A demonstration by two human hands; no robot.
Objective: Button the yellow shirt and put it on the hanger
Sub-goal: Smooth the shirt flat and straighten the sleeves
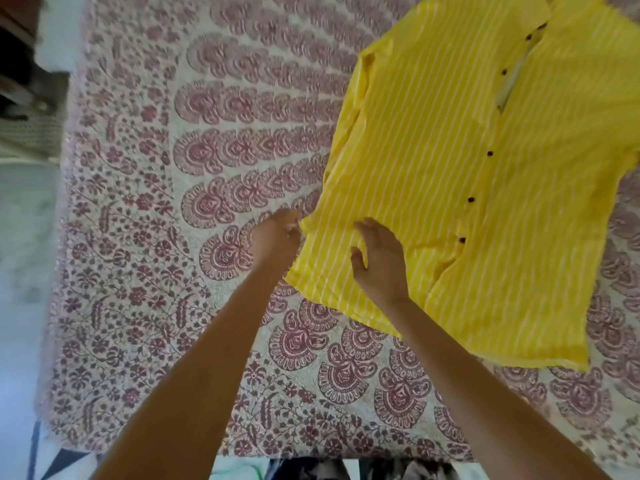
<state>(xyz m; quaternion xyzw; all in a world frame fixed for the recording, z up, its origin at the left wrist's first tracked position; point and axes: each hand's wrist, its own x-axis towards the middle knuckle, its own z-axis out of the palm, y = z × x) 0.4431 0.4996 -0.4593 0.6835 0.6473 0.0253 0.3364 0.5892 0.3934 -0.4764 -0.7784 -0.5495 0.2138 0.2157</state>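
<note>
From the head camera, the yellow shirt (485, 188) lies flat, front side up, on a bedspread (173, 237) printed with dark red paisley and flower shapes. The shirt fills the upper right of the view. Its long axis runs diagonally: the collar end points up and to the right, toward the top edge of the picture, and the hem points down toward the person, its lower corner nearest the bottom right. Thin white stripes run along that same length. A row of dark buttons (490, 154) follows the placket; the lower ones sit closed against the cloth, while near the collar the placket gapes and shows a pale strip of its inner side.

The left hand (277, 233) is at the shirt's left edge, near the hem corner, with fingers curled in and pinching the edge of the fabric, though blur hides exactly how the fingertips meet. The right hand (379, 261) rests palm down on the lower left part of the shirt, fingers spread and relaxed, grasping nothing. Both bare forearms reach in from the bottom of the view. A pale floor (24, 237) shows along the left side
</note>
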